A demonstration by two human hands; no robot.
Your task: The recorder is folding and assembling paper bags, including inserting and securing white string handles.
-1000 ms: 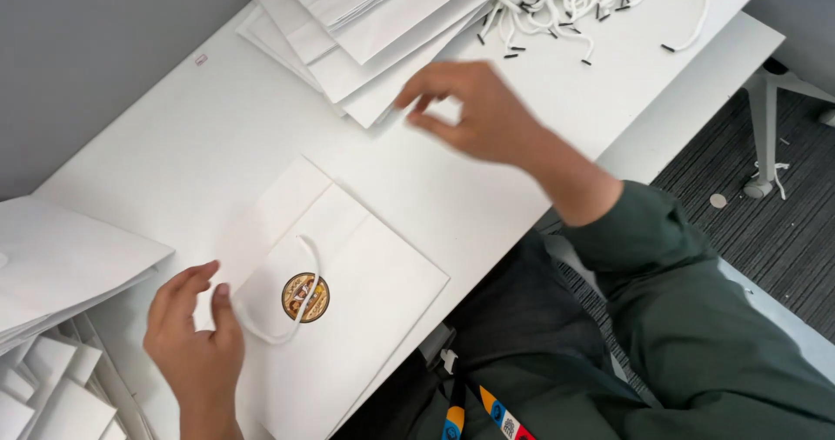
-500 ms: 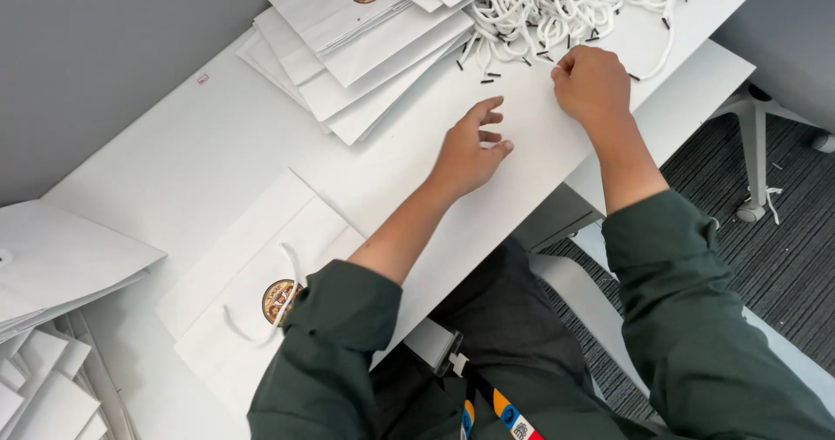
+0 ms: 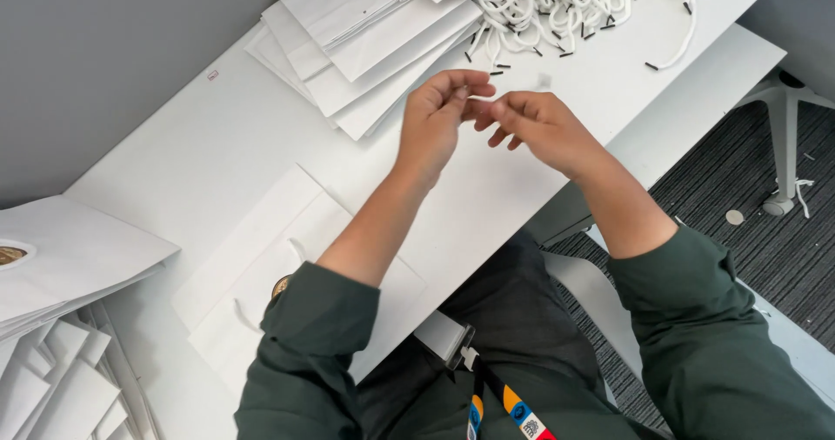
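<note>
L hand (image 3: 435,118) + R hand (image 3: 539,127) now raised together over white table (image 3: 174,170), fingertips meeting mid-air. Half sec ago: apart, L flat on table, R at cord pile (image 3: 583,1). Both pinch narrow on small thin item between fingertips; likely cord end, too small to tell for sure. Cord pile lies beyond hands, near far table edge. Stack of flat white paper bags (image 3: 365,49) just left of hands, unmoved. Finished bag w/ handle (image 3: 261,275) under L forearm, same spot as before.
</note>
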